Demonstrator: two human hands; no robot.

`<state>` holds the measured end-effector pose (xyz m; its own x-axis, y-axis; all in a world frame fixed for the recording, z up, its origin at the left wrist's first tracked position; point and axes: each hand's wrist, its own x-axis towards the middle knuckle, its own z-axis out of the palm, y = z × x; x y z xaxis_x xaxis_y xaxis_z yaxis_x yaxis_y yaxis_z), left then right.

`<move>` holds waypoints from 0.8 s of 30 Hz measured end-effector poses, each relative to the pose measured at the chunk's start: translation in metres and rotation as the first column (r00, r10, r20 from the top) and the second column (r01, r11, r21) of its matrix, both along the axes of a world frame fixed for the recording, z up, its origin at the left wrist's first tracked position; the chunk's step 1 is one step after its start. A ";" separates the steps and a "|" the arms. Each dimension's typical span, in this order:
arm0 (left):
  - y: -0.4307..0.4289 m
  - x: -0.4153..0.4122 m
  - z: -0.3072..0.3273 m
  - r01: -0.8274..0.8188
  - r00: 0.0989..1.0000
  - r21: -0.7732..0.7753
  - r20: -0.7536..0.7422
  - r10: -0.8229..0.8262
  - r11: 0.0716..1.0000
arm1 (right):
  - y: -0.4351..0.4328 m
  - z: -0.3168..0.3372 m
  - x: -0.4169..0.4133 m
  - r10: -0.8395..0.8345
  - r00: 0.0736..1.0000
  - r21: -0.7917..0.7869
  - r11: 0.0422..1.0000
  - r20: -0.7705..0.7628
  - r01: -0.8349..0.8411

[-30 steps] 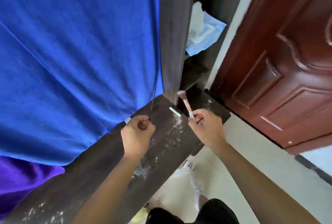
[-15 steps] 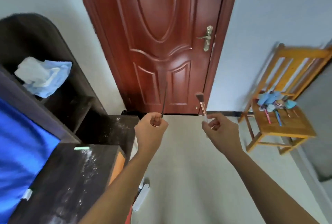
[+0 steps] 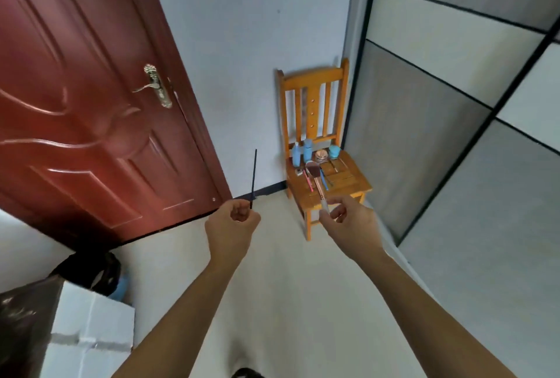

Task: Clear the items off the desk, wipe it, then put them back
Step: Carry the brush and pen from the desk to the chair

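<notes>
Two hands raised, left hand (image 3: 233,224) fist gripping thin black stick (image 3: 253,174), right hand (image 3: 348,221) fingertips pinching makeup brush (image 3: 316,179)

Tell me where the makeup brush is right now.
Head view, right of centre: the right hand pinches the makeup brush, bristles up, before the wooden chair.

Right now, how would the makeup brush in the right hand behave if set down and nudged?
The makeup brush is probably light: the right hand pinches it upright by the handle end alone. Its slim round handle would likely roll on the chair seat. The bristles look soft and may splay.
</notes>
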<state>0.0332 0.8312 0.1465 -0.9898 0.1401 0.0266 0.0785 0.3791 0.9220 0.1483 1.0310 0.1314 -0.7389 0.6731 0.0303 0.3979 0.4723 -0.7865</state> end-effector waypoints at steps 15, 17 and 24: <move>0.259 -0.209 -0.062 0.162 0.980 -0.034 0.122 -0.157 0.986 | 0.238 -0.039 -0.175 -0.153 0.983 -0.012 0.988 0.098 0.155; 0.289 -0.238 -0.065 0.190 0.976 -0.059 0.122 -0.182 0.980 | 0.263 -0.036 -0.199 -0.162 0.980 0.001 0.987 0.114 0.163; 0.376 -0.296 -0.113 0.210 0.958 -0.152 0.228 -0.172 0.966 | 0.344 -0.083 -0.254 -0.149 0.958 -0.061 0.984 0.244 0.169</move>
